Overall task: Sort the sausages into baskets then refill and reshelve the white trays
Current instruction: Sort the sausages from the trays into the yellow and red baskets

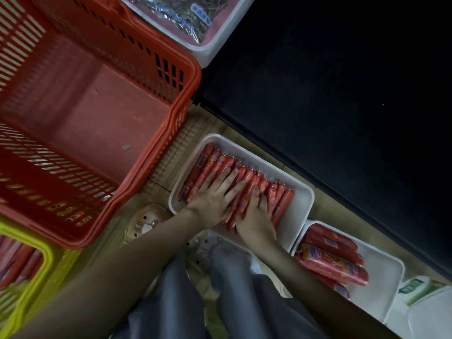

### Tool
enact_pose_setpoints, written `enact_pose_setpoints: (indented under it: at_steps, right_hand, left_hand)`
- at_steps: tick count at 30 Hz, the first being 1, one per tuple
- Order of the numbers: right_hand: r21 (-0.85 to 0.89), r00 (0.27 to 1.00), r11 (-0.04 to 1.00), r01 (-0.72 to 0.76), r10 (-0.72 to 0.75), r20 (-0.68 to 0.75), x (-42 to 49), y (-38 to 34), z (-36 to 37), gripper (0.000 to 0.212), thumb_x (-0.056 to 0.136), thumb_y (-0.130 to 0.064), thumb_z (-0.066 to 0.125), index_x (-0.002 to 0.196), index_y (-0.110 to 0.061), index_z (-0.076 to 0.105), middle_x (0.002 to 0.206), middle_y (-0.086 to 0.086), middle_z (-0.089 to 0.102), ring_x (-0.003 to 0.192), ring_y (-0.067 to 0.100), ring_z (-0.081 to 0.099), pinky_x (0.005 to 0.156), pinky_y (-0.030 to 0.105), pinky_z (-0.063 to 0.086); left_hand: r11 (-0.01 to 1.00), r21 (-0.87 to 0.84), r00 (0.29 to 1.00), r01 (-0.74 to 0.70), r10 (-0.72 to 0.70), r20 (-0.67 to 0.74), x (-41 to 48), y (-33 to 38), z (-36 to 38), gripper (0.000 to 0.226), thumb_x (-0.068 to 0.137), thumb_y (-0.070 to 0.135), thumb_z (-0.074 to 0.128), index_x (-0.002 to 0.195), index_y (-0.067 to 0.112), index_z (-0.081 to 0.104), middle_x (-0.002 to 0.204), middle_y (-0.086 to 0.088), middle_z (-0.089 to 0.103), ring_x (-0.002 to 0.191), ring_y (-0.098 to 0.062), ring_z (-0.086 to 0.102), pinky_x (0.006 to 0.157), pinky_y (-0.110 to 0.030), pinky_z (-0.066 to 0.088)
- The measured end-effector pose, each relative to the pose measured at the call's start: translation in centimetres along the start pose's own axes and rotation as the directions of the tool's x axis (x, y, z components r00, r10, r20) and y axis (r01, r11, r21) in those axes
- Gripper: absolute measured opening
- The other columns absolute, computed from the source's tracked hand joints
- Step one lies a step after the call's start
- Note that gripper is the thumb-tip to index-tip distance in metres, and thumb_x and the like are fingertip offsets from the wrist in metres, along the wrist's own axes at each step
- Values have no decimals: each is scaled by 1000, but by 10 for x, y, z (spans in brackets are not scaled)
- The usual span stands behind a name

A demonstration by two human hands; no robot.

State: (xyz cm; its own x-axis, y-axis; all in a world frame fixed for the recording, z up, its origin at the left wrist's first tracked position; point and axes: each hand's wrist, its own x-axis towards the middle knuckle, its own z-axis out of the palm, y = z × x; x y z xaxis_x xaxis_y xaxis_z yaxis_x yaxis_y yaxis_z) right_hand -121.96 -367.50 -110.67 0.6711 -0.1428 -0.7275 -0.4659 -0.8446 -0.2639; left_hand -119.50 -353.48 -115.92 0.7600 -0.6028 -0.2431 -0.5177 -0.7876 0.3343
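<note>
A white tray (302,199) lies on the floor in the middle of the view, filled with a row of several thin red sausages (212,165). My left hand (215,199) lies flat on the sausages at the tray's left part, fingers spread and straight. My right hand (256,216) presses flat on the sausages just right of it. A big red basket (171,123) stands empty at the upper left. A yellow-green basket (49,255) at the lower left holds red sausages. A second white tray (389,285) at the lower right carries thicker red sausage packs (335,260).
A dark cabinet or shelf front (342,94) fills the upper right. Another white tray (208,50) with dark packaged goods sits at the top. A green-and-white pack (415,288) lies at the far right. My grey-trousered knees (227,277) are below the hands.
</note>
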Motion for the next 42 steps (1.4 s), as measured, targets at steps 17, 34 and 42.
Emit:
enact_pose_setpoints:
  at_steps: [17, 34, 42]
  right_hand:
    - [-562, 437, 395, 726, -897, -67, -138, -119, -202, 53, 94, -25, 42, 143, -5, 38, 134, 14, 51, 121, 32, 49, 98, 43, 42]
    - [-682, 160, -171, 711, -905, 394, -146, -325, 59, 63, 85, -38, 33, 147, -27, 26, 146, 5, 45, 134, 23, 42, 110, 49, 27]
    - [-748, 114, -161, 644, -947, 301, -92, -309, 106, 66, 85, -38, 42, 149, -29, 27, 153, 0, 33, 142, 22, 23, 113, 56, 3]
  left_hand:
    - [944, -234, 788, 231, -323, -524, -124, 37, -268, 39, 90, 29, 37, 117, 10, 59, 103, -8, 61, 95, -27, 60, 76, -33, 50]
    - [380, -226, 391, 897, -921, 5, -348, -131, -95, 69, 83, 22, 61, 146, 9, 35, 145, -23, 36, 133, -38, 37, 105, -48, 39]
    - [599, 42, 568, 800, -777, 272, -325, -171, -12, 98, 90, 43, 54, 147, 28, -25, 159, -16, -4, 144, -36, 6, 114, -47, 18]
